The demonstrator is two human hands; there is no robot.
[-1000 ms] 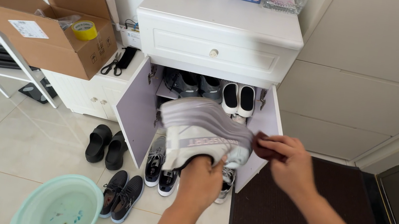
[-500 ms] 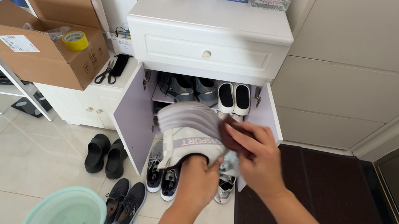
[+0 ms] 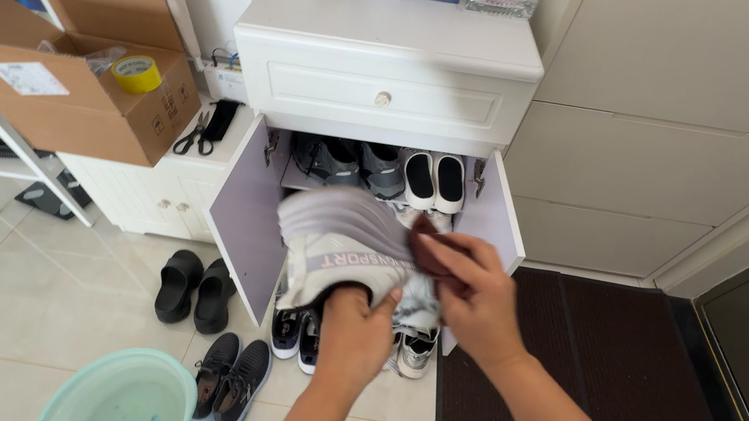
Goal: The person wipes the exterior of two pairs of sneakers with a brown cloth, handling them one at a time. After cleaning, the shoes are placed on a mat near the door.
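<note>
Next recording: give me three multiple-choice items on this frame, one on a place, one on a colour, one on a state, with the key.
1. Where does the yellow tape roll lie?
A. in the open cardboard box
B. in the basin
C. on the doormat

2. What colour is the basin on the floor?
A. red
B. pale green
C. black

3. How do the lower cabinet doors stand?
A. shut
B. one open
C. both open

Key: 1 A, the roll sits inside the box; 2 B, its rim is pale green; 3 C, both doors swing outward, showing shoes inside, while the left hand holds a grey shoe and the right hand presses a dark cloth on it.
</note>
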